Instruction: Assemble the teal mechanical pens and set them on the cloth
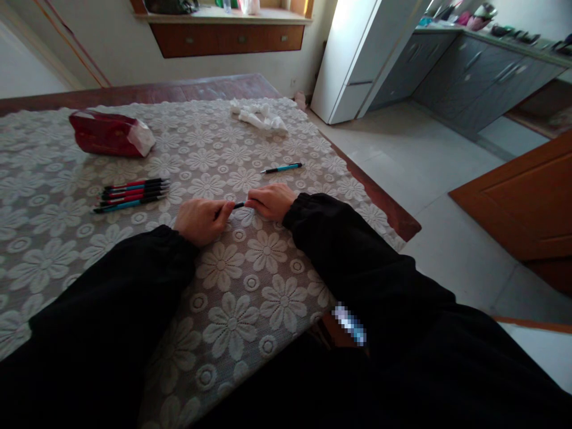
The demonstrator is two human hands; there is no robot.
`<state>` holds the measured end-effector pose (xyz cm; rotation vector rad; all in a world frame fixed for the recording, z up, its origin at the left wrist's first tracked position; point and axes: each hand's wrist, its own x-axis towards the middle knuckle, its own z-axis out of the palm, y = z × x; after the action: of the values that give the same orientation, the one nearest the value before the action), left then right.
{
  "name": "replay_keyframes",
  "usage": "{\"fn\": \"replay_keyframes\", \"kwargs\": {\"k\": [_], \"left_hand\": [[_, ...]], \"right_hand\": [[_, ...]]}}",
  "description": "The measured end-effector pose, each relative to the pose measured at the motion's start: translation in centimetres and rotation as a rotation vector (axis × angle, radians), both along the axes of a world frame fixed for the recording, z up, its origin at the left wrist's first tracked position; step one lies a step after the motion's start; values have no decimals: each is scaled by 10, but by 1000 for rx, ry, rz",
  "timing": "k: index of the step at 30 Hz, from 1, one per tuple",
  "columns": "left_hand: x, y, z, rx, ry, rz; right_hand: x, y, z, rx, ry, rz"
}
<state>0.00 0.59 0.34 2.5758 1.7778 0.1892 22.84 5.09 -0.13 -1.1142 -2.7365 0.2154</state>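
1. While both wrists rest on the lace tablecloth (232, 322), the left hand (202, 220) and right hand (271, 201) meet at mid-table, each pinching one end of a dark pen (238, 205), seemingly for grip at both ends.
2. Left of the hands, a row of pens (132, 194) lies side by side.
3. Farther off lie a single blue pen (282, 168), crumpled tissue (260, 117) and a red tissue pack (109, 133).
4. Bare cloth surrounds the hands; the table edge (379, 199) runs close on the right.
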Motion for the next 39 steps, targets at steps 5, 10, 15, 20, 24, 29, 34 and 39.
{"fn": "replay_keyframes", "kwargs": {"k": [5,10,15,20,24,29,34,39], "left_hand": [[2,0,1,-2,8,5],[2,-1,2,-7,6,7],[2,-1,2,-3,-2,4],[2,-1,2,-8,12,7],[2,-1,3,-8,8,7],[3,-2,4,-8,16,9],[2,-1,3,-3,19,9],[0,0,-1,3,-6,1]], "right_hand": [[0,0,0,-3,9,0],[1,1,-4,19,29,9],[1,2,-5,21,30,9],[0,1,-3,13,14,6],[0,1,-2,7,10,3],[0,1,-3,17,9,-1],[1,2,-5,18,21,7],[1,2,-3,15,18,13]]}}
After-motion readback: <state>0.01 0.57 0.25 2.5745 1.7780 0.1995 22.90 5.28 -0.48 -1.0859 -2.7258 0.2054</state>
